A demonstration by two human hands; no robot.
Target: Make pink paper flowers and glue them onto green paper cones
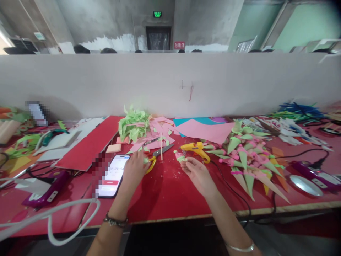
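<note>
My right hand (198, 174) pinches a small pink and pale green paper piece (180, 156) at its fingertips, just left of the glue gun. Its exact shape is too small to tell. The fingers of my left hand (135, 169) are closed on a small pale green piece (146, 161), partly hidden by them. Right beside that hand lie yellow-handled scissors (160, 150), blades pointing away to the right. The yellow glue gun (195, 148) rests on the red table (170, 199). A thin pale stick (161, 145) stands out near the scissors.
Many pink and green paper cones (245, 160) are heaped at right. Pink sheets (205, 129) and crumpled green paper (134, 122) lie at the back. A phone (113, 176) is by my left wrist. Purple power strips (49, 190), cables and a white partition (160, 85) surround the area.
</note>
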